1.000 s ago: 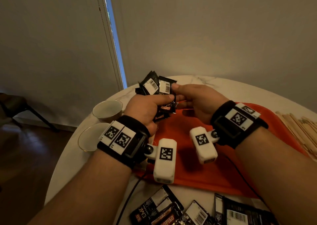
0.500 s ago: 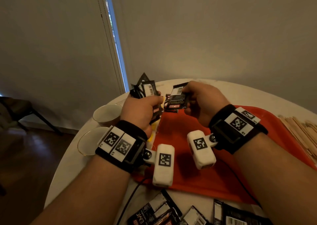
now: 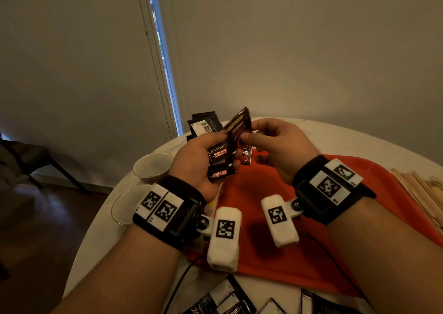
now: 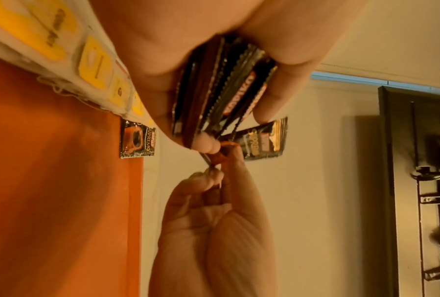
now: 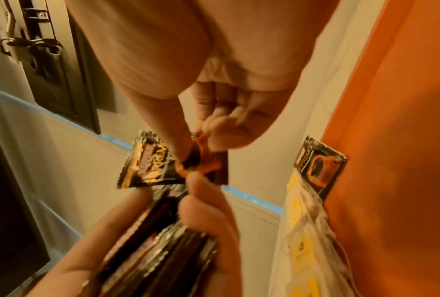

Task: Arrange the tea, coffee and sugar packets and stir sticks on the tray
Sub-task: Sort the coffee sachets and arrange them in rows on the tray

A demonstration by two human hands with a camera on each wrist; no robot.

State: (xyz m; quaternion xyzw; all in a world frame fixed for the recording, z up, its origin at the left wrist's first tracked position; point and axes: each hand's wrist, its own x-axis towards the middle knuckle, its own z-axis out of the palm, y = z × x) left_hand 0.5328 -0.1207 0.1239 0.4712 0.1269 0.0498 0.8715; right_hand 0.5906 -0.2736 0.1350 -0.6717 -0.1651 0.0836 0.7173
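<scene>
On the left of the round white table (image 3: 335,141) sit a white cup (image 3: 152,166) and a clear glass w/ a gold rim (image 3: 124,205).

Next, the left hand (image 3: 199,162) is curled tight round a thick stack of shiny black coffee packets (image 3: 219,160), held up above the table. Red "KOPIKO" words show on them.

The right hand (image 3: 275,146) pinches one black coffee packet (image 3: 239,124) w/ thumb & fingertips, right at the top of the stack, touching it.

Under both hands lies the flat orange tray (image 3: 275,253). On its far left part lies one more black packet w/ a cup picture (image 4: 137,140). A row of white tea bags w/ yellow tags (image 4: 94,66) lies along the tray's left side.

More black packets (image 3: 227,299) lie on the table near the tray's front edge.

Far right, light wooden stir sticks (image 3: 422,189) lie in a pile on the table, beside the tray.
</scene>
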